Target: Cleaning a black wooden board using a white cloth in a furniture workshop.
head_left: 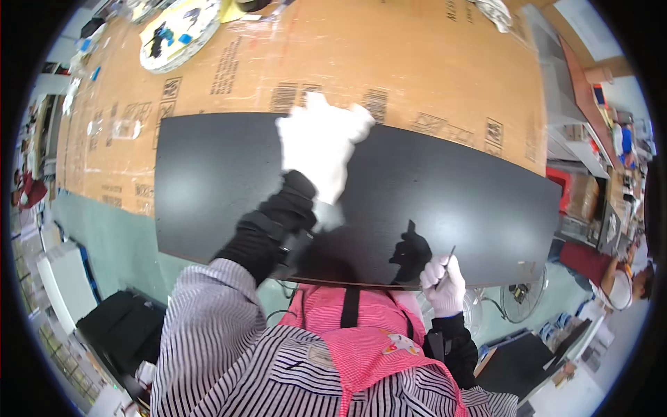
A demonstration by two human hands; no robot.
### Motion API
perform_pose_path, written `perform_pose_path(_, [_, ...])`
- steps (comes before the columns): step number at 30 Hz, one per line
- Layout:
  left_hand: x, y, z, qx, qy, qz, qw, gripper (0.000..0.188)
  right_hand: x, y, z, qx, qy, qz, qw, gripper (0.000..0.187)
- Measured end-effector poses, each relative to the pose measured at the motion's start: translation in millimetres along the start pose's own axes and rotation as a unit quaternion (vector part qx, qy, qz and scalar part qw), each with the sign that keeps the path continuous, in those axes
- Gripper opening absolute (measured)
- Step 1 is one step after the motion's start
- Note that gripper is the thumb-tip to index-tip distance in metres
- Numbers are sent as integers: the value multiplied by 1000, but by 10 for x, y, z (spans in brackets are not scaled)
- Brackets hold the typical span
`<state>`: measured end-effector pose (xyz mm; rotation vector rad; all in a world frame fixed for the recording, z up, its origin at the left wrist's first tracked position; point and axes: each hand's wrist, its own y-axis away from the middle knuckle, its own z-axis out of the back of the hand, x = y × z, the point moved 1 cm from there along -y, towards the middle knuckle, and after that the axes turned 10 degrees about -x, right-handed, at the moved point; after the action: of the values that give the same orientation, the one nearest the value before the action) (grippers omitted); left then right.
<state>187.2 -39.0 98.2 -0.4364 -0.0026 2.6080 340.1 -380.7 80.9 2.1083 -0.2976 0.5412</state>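
Faces a cardboard-covered table (389, 62) beyond the left fingers (315, 104). Has a black panel (222, 181) beneath these, stretching toward the right fingers (432, 273). Reaches across with a white-gloved left hand (321, 142), too blurred to tell fingers apart or together. With the gloved right hand (445, 286), clamps fingers on a thin dark tool (452, 252), poking above them.

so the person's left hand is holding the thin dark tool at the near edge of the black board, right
Wrong hand: in the head view it is the right hand that holds the thin dark tool at the near edge of the black board.
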Motion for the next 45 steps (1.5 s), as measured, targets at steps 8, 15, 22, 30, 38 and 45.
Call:
perform_pose_path(8, [-1873,295,-679,52,90,-249,963,33,162,-209,-80,64,20,4,998,26])
perform_pose_path(15, [-2159,1308,-871,-18,223,-442,869,38,802,-231,435,168,66,-20,983,33])
perform_pose_path(22, [-1243,840,-899,-144,-139,-192,961,30,1831,-441,1448,108,39,-7,993,35])
perform_pose_path(30, [-3298,-60,-859,-38,213,-61,975,11,2354,-464,2013,33,-22,-1,999,28])
perform_pose_path(38, [-4458,1118,-1403,32,46,-365,929,26,2322,-1009,2226,42,-22,-67,997,27])
perform_pose_path(45, [-3161,1587,-897,50,169,-339,924,57,2149,-539,1053,151,121,-170,966,29])
